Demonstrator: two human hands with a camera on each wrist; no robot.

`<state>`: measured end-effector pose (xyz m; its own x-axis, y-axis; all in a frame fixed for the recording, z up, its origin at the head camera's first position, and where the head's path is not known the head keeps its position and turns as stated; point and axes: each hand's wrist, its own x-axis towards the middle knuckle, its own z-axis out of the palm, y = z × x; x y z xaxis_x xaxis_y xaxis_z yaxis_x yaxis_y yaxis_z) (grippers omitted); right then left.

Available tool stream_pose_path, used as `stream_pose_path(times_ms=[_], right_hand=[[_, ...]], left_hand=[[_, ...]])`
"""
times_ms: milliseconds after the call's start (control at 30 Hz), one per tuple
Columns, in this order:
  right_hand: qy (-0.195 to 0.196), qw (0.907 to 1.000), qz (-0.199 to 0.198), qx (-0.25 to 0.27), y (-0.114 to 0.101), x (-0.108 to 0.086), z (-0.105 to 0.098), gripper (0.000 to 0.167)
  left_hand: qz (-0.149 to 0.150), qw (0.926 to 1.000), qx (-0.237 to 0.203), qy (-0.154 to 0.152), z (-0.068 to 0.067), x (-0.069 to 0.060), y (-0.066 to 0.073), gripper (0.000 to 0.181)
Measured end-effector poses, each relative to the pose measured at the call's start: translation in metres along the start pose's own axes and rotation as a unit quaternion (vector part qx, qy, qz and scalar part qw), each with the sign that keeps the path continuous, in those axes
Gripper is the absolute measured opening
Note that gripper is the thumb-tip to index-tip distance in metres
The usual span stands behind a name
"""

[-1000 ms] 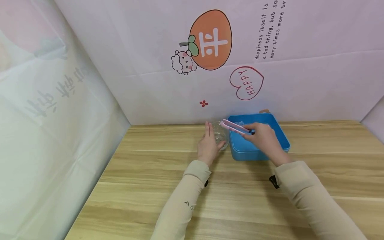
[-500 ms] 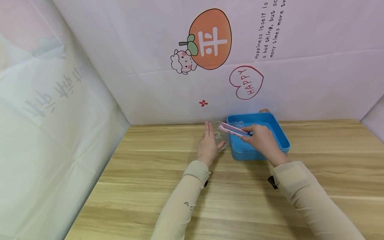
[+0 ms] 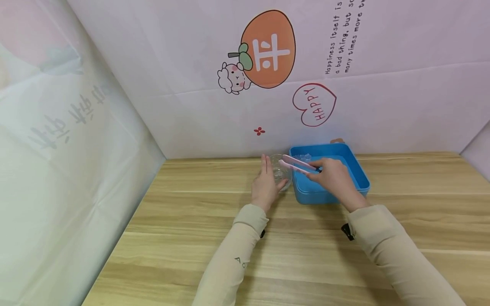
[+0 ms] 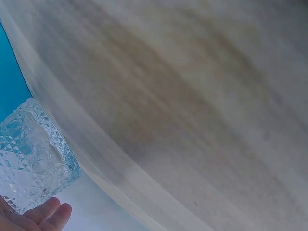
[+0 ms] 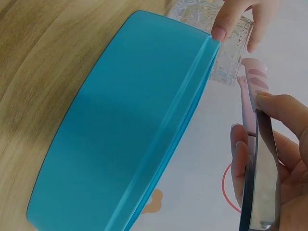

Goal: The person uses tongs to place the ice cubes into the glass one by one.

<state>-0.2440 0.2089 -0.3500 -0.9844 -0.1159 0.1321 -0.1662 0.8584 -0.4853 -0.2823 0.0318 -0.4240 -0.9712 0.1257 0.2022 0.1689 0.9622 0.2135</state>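
A clear patterned glass bowl stands against the left side of a blue box. My left hand wraps round the bowl, thumb on its near side and fingers on its left. My right hand, above the box, pinches pink tongs with metal arms. Their pink tips are apart over the bowl, with nothing seen between them. Clear pieces lie in the box's back left corner.
The wooden table ends at a white printed sheet close behind the bowl and box. Another sheet hangs along the left edge.
The tongs' tips have parted and the clear piece at them is no longer seen there. My right hand came slightly lower and left. My left hand stayed on the bowl.
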Motion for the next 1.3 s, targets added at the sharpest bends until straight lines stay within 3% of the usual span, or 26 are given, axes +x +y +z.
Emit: stream_pose_path(times_ms=[400,833,1300], right_hand=[[0.02,0.9998,0.006,-0.004,0.002,-0.001,-0.005,0.043],[0.043,0.998,0.046,0.009,0.016,0.002,-0.009,0.045],[0.005,0.9966,0.08,-0.02,0.043,0.006,0.014,0.041]], left_hand=[[0.0,1.0,0.007,0.006,0.0,0.0,-0.001,0.093],[0.004,0.9999,0.005,0.014,-0.001,0.0,0.001,0.093],[0.002,0.9999,-0.002,0.011,-0.001,-0.001,0.001,0.094]])
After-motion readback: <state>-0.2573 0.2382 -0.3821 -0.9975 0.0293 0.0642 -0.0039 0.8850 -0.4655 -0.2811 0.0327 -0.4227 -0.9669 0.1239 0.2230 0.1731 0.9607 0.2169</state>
